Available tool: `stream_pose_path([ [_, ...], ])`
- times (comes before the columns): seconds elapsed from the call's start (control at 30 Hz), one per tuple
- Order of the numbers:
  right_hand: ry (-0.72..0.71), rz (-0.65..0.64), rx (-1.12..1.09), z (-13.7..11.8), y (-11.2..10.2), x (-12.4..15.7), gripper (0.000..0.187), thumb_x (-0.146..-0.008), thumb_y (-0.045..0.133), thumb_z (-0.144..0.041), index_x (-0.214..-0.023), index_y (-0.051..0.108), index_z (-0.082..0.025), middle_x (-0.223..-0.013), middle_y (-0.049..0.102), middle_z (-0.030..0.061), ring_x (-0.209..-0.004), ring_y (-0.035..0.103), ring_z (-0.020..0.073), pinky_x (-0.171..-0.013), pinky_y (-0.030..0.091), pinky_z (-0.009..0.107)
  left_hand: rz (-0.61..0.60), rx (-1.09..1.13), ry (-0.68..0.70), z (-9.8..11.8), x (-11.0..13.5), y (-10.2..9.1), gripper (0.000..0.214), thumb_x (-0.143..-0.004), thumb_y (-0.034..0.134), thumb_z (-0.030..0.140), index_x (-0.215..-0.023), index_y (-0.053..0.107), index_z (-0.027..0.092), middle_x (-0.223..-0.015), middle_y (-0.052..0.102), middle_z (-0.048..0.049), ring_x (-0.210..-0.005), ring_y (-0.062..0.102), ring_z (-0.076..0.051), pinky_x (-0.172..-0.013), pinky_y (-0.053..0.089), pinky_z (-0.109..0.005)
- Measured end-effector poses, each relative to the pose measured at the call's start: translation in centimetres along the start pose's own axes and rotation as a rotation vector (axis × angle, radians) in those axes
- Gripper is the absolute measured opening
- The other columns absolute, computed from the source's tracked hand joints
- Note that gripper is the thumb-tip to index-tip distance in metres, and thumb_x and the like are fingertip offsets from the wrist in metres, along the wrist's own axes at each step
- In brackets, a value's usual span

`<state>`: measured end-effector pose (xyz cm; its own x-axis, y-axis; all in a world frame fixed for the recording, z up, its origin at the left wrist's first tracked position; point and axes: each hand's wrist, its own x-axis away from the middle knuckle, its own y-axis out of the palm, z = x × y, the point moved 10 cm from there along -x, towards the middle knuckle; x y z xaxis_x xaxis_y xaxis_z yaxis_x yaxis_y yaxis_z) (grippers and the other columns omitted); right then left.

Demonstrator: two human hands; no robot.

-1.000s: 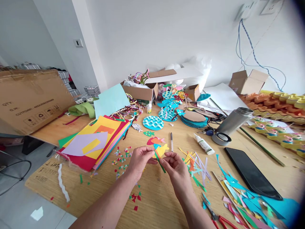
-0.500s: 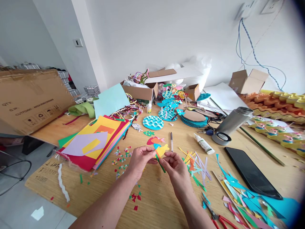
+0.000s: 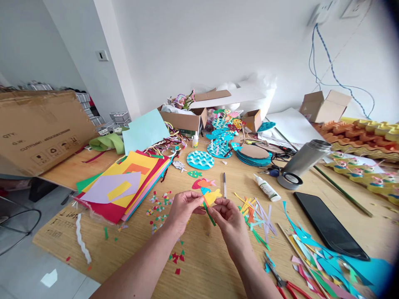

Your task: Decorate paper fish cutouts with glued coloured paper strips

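Green paper strip (image 3: 209, 214) was pinched between left hand (image 3: 182, 209) and right hand (image 3: 229, 216); a hard tug could have torn it.

A home craft room: a wooden table (image 3: 202, 257) against a white wall, coloured paper sheets (image 3: 124, 182) at its left edge, cardboard boxes (image 3: 183, 118) along the far edge, paper scraps (image 3: 311, 253) near its right corner.

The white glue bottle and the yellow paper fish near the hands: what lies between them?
In the head view, a grey pen lies on the wooden table between the white glue bottle and yellow paper fish.
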<state>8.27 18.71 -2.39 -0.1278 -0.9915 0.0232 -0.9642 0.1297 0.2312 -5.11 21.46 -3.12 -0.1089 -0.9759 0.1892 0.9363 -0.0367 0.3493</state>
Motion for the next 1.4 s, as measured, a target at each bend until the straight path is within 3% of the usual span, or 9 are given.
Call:
stream_pose_path([
  [0.57,0.004,-0.004,0.027,0.0,0.2,0.1,0.04,-0.06,0.08,-0.044,-0.083,0.058,-0.019,-0.068,0.066,0.0018,-0.063,0.059,0.0159,-0.058,0.044,0.027,0.005,-0.009,0.017,0.0,-0.1,-0.1,0.027,-0.06,0.078,0.032,-0.073,0.069,0.011,-0.072,0.07,-0.0066,-0.06,0.064,-0.016,-0.06,0.054,-0.028],
  [0.73,-0.023,-0.001,0.156,-0.5,0.0,0.1,0.037,-0.069,0.07,-0.054,-0.073,0.063,-0.017,-0.065,0.062,0.0021,-0.06,0.052,0.0155,-0.055,0.039,0.026,0.02,0.023,0.017,0.2,0.0,-0.1,0.026,-0.057,0.079,0.032,-0.069,0.069,0.012,-0.069,0.068,-0.0055,-0.061,0.063,-0.016,-0.061,0.054,-0.03],
  [1.0,-0.039,-0.008,0.284,-0.3,-0.3,0.1,0.04,-0.073,0.066,-0.054,-0.08,0.071,-0.016,-0.079,0.069,0.0075,-0.074,0.059,0.022,-0.064,0.042,0.03,0.047,0.055,0.06,0.7,0.0,-0.3,0.018,-0.057,0.078,0.026,-0.067,0.07,0.013,-0.068,0.069,-0.0047,-0.071,0.063,-0.017,-0.075,0.051,-0.03],
  [1.4,-0.027,-0.047,0.239,0.3,0.1,-0.1,0.035,-0.067,0.072,-0.051,-0.062,0.063,-0.018,-0.062,0.059,0.0018,-0.061,0.049,0.0157,-0.057,0.038,0.027,-0.025,0.123,-0.023,-0.5,0.5,1.0,0.019,-0.056,0.079,0.026,-0.067,0.07,0.012,-0.071,0.07,-0.0055,-0.069,0.063,-0.016,-0.071,0.05,-0.028],
])
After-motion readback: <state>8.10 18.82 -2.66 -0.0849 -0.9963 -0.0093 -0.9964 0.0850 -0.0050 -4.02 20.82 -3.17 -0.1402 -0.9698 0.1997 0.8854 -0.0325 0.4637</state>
